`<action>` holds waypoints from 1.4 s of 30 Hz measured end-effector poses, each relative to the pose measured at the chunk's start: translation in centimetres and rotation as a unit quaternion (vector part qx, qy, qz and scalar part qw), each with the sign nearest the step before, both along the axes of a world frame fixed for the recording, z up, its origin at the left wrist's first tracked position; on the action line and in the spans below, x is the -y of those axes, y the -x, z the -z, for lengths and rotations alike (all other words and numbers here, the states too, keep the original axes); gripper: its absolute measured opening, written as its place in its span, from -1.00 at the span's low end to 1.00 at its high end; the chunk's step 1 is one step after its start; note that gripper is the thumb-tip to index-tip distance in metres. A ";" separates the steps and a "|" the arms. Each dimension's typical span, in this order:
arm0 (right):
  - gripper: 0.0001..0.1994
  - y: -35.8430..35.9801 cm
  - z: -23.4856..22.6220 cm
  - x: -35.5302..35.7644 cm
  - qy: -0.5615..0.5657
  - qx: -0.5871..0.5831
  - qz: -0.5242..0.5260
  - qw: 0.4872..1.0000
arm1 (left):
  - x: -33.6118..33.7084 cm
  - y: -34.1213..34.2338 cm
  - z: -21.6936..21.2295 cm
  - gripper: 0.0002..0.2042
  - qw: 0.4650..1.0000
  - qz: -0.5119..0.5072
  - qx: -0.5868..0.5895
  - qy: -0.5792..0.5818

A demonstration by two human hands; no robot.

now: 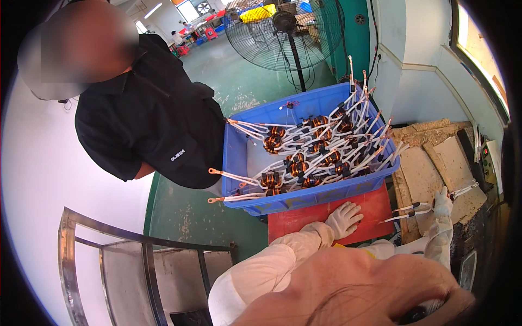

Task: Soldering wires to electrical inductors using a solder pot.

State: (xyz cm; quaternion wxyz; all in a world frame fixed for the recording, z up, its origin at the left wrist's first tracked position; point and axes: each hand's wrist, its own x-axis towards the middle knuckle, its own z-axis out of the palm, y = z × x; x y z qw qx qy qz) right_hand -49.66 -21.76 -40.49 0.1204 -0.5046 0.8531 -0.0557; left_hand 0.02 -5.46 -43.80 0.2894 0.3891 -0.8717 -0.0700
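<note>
My left hand (344, 220), in a pale glove, lies on the red board (310, 220) with its fingers spread and nothing in them. Farther right, my gloved right hand (443, 202) is closed around a wired part whose white leads (414, 209) stick out on both sides. Dark sleeves and metal lugs show on those leads; the part's middle is hidden by the glove. Just beyond my left hand, a blue plastic crate (304, 196) holds several copper-wound coils (297, 167) with white leads, some hanging over its rim.
A person in a black shirt (152, 108) stands left of the crate. Behind it is a large floor fan (284, 24). A metal frame rack (147, 244) is at the near left. Cardboard-like boards (421, 168) cover the worktop at right, beside a control box (488, 163).
</note>
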 end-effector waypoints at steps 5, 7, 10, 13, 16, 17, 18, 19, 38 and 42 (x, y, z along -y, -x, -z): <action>-0.38 1.1 2.4 0.9 0.060 -0.037 0.061 0.996 | -0.1 0.0 -0.1 -0.54 1.000 0.001 -0.008 0.009; -0.36 0.7 2.8 1.5 0.075 -0.043 0.073 0.994 | 0.0 0.0 -0.1 -0.54 1.000 -0.001 -0.008 0.008; -0.28 -0.5 2.4 1.6 0.063 -0.001 0.083 0.995 | 0.0 -0.1 0.0 -0.53 1.000 -0.004 -0.007 0.015; -0.18 -1.6 1.1 0.6 0.079 0.018 0.029 0.996 | 0.1 0.0 0.1 -0.52 0.999 -0.016 0.009 0.028; -0.16 -2.3 0.1 -1.5 0.023 -0.161 -0.201 0.966 | 0.5 0.1 0.0 -0.51 0.999 -0.005 0.035 0.003; -0.31 -3.0 0.1 -1.4 0.028 -0.131 -0.205 0.970 | 0.6 0.0 -0.1 -0.50 1.000 0.001 0.031 -0.006; -0.39 -3.8 0.2 -1.4 0.070 0.120 -0.053 0.989 | 0.8 0.1 -0.1 -0.51 0.999 0.001 0.040 -0.017; -0.47 -4.8 0.3 -1.3 0.137 0.288 0.092 0.943 | 0.8 0.2 -0.1 -0.51 0.998 0.008 0.051 -0.026; -0.53 -10.3 1.1 -9.0 0.305 0.023 0.071 0.950 | 1.3 0.8 1.1 -0.53 0.995 0.018 0.085 0.055; -0.39 -12.5 -0.8 -9.9 0.305 0.126 0.165 0.929 | 1.2 0.8 1.1 -0.53 0.994 0.020 0.088 0.056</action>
